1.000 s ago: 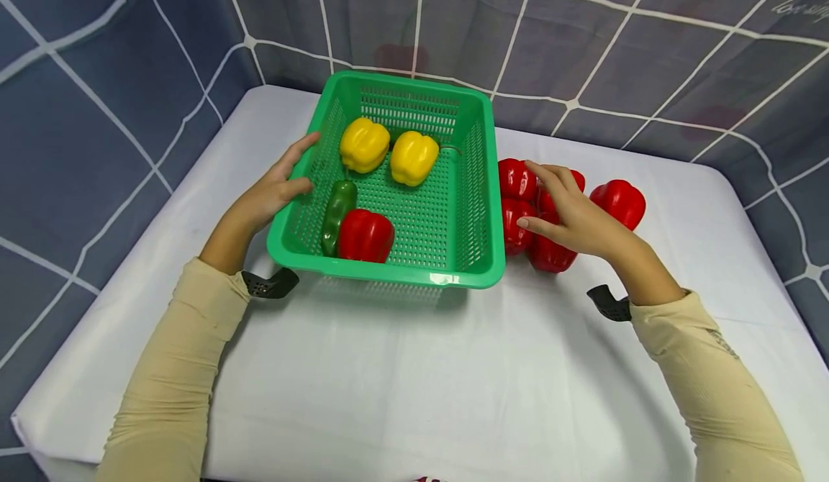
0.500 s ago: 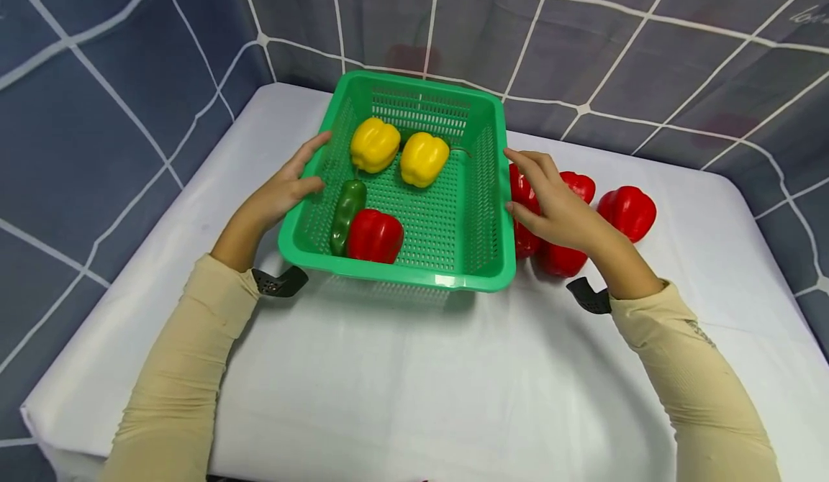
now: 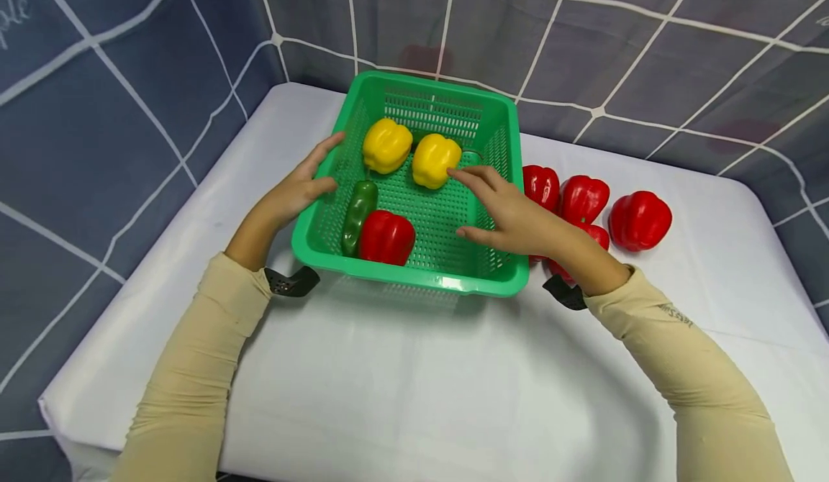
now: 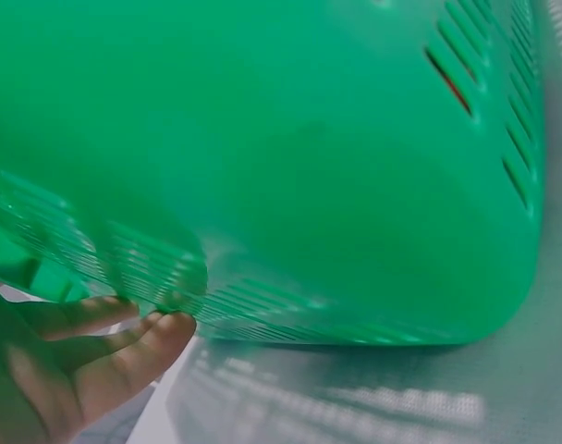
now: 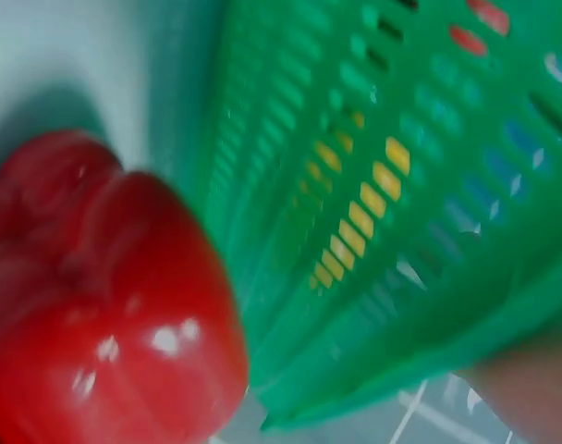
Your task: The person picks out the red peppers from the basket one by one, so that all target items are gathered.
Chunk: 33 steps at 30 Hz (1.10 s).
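A green plastic basket [image 3: 414, 272] stands on the white table. My left hand [image 3: 294, 193] holds its left rim, thumb lapping over the edge and fingers against the outer wall, as the left wrist view shows. My right hand [image 3: 508, 212] reaches over the right rim into the basket, fingers apart and nothing in them. Its fingertips overlap the right yellow bell pepper [image 3: 435, 158] in the head view. Beside that lies another yellow bell pepper [image 3: 387, 145]; nearer me are a long green pepper [image 3: 359, 217] and a red bell pepper [image 3: 388, 237]. Something dark green is mostly hidden behind the yellow ones.
Several red bell peppers lie right of the basket, among them one at the far right [image 3: 640, 221] and one near the wall [image 3: 584, 198]; my right forearm covers part of the group. A dark curtain with white lines [image 3: 492, 29] borders the table at back and left.
My right hand has moved left from above the red bell peppers, across the basket's right rim, to over its inside. The left hand keeps its place on the left rim. The head view has shifted slightly.
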Each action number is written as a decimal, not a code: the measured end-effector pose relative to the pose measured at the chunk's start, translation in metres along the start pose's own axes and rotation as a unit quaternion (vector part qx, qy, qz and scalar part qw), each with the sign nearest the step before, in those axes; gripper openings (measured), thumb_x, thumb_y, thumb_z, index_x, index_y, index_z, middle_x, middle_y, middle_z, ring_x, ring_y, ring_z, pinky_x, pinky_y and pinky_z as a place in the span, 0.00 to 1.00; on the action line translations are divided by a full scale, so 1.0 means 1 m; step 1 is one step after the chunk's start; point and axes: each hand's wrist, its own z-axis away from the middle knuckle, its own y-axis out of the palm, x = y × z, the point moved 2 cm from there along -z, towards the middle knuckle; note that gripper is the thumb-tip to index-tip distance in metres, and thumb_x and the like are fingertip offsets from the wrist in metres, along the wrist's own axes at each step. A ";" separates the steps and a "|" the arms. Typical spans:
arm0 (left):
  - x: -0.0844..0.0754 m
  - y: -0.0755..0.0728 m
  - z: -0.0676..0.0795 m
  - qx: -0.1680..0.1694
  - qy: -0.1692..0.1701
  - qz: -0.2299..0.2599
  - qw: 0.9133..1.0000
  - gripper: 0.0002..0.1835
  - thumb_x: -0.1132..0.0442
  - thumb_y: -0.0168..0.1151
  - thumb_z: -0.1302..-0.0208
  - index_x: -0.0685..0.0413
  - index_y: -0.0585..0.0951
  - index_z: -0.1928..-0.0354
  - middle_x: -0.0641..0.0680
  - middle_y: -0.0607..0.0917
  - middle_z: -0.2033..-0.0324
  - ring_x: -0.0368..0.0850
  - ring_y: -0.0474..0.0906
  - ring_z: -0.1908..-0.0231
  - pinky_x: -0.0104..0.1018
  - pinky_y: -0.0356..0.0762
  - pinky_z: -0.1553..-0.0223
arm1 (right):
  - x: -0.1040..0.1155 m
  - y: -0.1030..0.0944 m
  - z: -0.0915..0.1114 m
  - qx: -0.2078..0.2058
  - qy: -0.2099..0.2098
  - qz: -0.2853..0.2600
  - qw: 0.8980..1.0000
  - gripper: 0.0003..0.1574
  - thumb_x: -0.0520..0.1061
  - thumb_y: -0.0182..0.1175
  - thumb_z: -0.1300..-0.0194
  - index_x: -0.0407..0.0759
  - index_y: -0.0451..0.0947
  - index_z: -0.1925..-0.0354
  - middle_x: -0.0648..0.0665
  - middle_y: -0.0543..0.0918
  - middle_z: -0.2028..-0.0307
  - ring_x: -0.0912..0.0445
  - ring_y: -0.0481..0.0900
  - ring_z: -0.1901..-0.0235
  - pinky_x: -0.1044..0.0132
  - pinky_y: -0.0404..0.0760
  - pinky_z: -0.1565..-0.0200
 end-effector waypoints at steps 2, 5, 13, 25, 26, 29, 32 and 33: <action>0.000 0.000 0.000 -0.001 0.000 -0.002 1.000 0.42 0.70 0.41 0.45 0.40 0.42 0.29 0.55 0.48 0.30 0.52 0.58 0.40 0.29 0.72 0.54 | 0.005 0.005 -0.004 0.017 -0.024 0.005 1.000 0.50 0.52 0.64 0.45 0.43 0.50 0.32 0.38 0.59 0.38 0.46 0.60 0.39 0.50 0.66 0.40; 0.002 0.000 -0.001 -0.005 0.001 -0.001 1.000 0.42 0.70 0.42 0.46 0.40 0.43 0.29 0.54 0.49 0.30 0.51 0.58 0.40 0.31 0.71 0.53 | 0.012 0.012 -0.009 0.043 -0.040 -0.001 0.998 0.50 0.53 0.64 0.46 0.43 0.51 0.32 0.39 0.60 0.39 0.47 0.61 0.39 0.52 0.68 0.41; 0.001 0.001 -0.002 -0.007 0.004 -0.004 1.000 0.42 0.70 0.42 0.46 0.41 0.44 0.29 0.52 0.48 0.30 0.50 0.58 0.40 0.35 0.68 0.48 | 0.022 0.030 -0.021 0.104 -0.037 -0.023 0.994 0.52 0.53 0.64 0.45 0.46 0.48 0.31 0.40 0.58 0.37 0.49 0.60 0.39 0.55 0.69 0.41; 0.001 0.004 -0.005 -0.004 0.010 0.005 1.000 0.43 0.71 0.43 0.48 0.41 0.44 0.29 0.54 0.50 0.31 0.53 0.58 0.38 0.35 0.74 0.51 | 0.027 0.047 -0.030 0.142 -0.048 -0.007 0.989 0.52 0.51 0.63 0.45 0.44 0.46 0.31 0.40 0.62 0.39 0.50 0.64 0.42 0.59 0.70 0.42; 0.001 0.004 -0.005 -0.006 0.010 0.004 1.000 0.43 0.71 0.43 0.48 0.41 0.44 0.29 0.53 0.50 0.30 0.53 0.58 0.37 0.38 0.74 0.49 | 0.028 0.047 -0.031 0.143 -0.050 -0.006 0.988 0.52 0.51 0.63 0.45 0.44 0.46 0.31 0.40 0.62 0.40 0.50 0.64 0.42 0.59 0.70 0.42; 0.002 0.003 -0.005 -0.009 0.007 0.001 1.000 0.43 0.71 0.43 0.48 0.41 0.45 0.29 0.52 0.49 0.30 0.52 0.57 0.37 0.42 0.70 0.45 | 0.030 0.048 -0.036 0.145 -0.057 0.002 0.988 0.53 0.51 0.64 0.46 0.43 0.46 0.31 0.40 0.62 0.39 0.50 0.64 0.42 0.59 0.70 0.42; 0.003 0.002 -0.004 -0.007 0.006 0.013 1.000 0.43 0.71 0.43 0.47 0.41 0.44 0.29 0.53 0.50 0.30 0.53 0.58 0.38 0.38 0.73 0.48 | 0.032 0.049 -0.042 0.147 -0.060 0.004 0.987 0.55 0.51 0.65 0.47 0.41 0.46 0.31 0.39 0.61 0.38 0.49 0.64 0.41 0.59 0.70 0.42; 0.003 0.001 -0.004 -0.007 0.006 0.018 1.000 0.43 0.71 0.43 0.47 0.40 0.44 0.29 0.54 0.51 0.31 0.54 0.59 0.39 0.35 0.74 0.50 | 0.032 0.050 -0.044 0.148 -0.061 0.006 0.987 0.55 0.52 0.65 0.47 0.41 0.45 0.31 0.39 0.61 0.38 0.49 0.64 0.41 0.58 0.70 0.42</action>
